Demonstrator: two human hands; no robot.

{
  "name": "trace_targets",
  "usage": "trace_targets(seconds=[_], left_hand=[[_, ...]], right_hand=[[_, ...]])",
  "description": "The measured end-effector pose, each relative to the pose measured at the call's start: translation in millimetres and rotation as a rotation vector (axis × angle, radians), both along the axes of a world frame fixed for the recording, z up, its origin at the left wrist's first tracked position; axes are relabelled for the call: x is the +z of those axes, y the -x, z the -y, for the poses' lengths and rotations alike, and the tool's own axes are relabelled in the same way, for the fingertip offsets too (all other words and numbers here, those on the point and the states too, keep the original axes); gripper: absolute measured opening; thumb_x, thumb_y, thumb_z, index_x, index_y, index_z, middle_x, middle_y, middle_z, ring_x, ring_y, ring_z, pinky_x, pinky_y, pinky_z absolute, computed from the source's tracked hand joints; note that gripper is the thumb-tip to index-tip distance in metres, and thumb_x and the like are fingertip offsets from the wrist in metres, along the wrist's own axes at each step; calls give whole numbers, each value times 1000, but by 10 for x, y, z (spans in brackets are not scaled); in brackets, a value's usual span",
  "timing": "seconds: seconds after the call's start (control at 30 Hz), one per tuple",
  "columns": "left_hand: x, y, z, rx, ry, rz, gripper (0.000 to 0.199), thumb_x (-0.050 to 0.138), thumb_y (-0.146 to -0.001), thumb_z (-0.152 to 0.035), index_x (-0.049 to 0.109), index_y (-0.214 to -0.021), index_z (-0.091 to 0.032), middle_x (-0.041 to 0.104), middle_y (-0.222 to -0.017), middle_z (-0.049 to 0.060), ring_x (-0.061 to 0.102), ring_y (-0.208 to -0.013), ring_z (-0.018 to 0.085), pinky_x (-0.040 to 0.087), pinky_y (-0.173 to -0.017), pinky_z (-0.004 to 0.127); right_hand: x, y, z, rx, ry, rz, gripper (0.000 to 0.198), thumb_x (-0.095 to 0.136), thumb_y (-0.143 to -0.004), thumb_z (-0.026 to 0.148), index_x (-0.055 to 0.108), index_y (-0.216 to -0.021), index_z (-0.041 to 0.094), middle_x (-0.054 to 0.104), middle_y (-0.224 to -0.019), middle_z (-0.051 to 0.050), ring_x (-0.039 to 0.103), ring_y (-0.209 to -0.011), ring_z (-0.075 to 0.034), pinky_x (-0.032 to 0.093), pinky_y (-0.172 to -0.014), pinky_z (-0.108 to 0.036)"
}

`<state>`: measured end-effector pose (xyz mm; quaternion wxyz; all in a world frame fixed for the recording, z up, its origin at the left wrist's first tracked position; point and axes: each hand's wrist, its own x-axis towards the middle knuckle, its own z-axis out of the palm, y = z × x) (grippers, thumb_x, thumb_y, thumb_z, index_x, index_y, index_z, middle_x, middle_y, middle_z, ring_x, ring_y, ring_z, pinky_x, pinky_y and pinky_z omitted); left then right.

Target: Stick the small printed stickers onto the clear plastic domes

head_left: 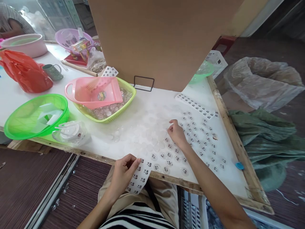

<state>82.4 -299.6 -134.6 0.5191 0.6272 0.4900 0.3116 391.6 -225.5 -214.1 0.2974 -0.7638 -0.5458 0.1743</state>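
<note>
My left hand [124,170] is closed at the table's front edge, thumb and fingers pinching a white sticker sheet [139,178] printed with small black-and-white animal faces. The sheet hangs down over my lap. Farther in, my right hand [177,134] reaches low over the table with its fingertips bent together; whatever they pinch, if anything, is too small to make out. Beside it on the left lie many clear round discs [152,133], hard to tell from the white surface. Around and right of that hand spread discs with face stickers [177,158] on them.
A big cardboard sheet [157,41] stands upright at the back. Left are a yellow-green basket [107,120] of clear pieces, a pink scoop [95,101] on it and a green basket [14,132]. Another sticker strip [195,105] lies back right. Wooden strips [238,143] edge the table.
</note>
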Motion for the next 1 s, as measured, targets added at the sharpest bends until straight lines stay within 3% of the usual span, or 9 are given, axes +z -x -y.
trace_targets(seconds=[0.17,0.23,0.4,0.57,0.7,0.9,1.0], left_hand=[[8,29,12,7,0,-5,36,60,-91,-43,56,-67,-16,43,-57,-4,36,-55,10,28,-51,21],[4,45,17,5,0,-3,36,60,-91,-43,56,-68,-16,42,-58,-4,35,-55,10,28,-51,21],[-14,54,19,8,16,11,36,60,-91,-43,55,-68,-17,43,-58,-4,36,-55,10,29,-51,21],[-11,47,6,6,16,12,36,60,-91,-42,55,-67,-17,43,-58,-4,36,-55,10,28,-51,21],[-24,62,9,14,11,13,35,60,-91,-42,56,-68,-16,41,-58,-4,35,-55,10,28,-51,21],[-48,58,5,18,12,19,34,61,-91,-40,56,-67,-16,42,-57,-4,35,-54,9,28,-50,21],[-42,56,-2,12,4,16,34,60,-92,-40,56,-68,-16,43,-58,-4,36,-55,9,29,-51,21]], right_hand=[[78,125,27,-33,-33,314,44,47,-79,13,47,-123,16,56,-115,-20,58,-99,-31,40,-86,-44],[125,137,53,-53,-74,317,38,51,-81,19,50,-120,16,54,-120,-20,55,-106,-34,40,-89,-47],[164,138,114,-11,-192,42,20,53,-85,34,60,-99,20,60,-109,-13,59,-90,-25,44,-86,-41],[69,143,87,-9,41,-197,16,54,-77,34,63,-79,20,68,-75,-5,60,-65,-19,46,-64,-32],[0,130,50,-23,74,-162,15,54,-74,30,64,-76,20,69,-73,-4,62,-65,-18,46,-63,-30],[25,223,67,-4,98,-49,6,54,-78,23,60,-77,21,68,-77,-4,61,-73,-20,44,-76,-35],[72,305,82,-3,81,133,11,54,-80,19,60,-90,19,67,-88,-8,62,-84,-25,40,-84,-41]])
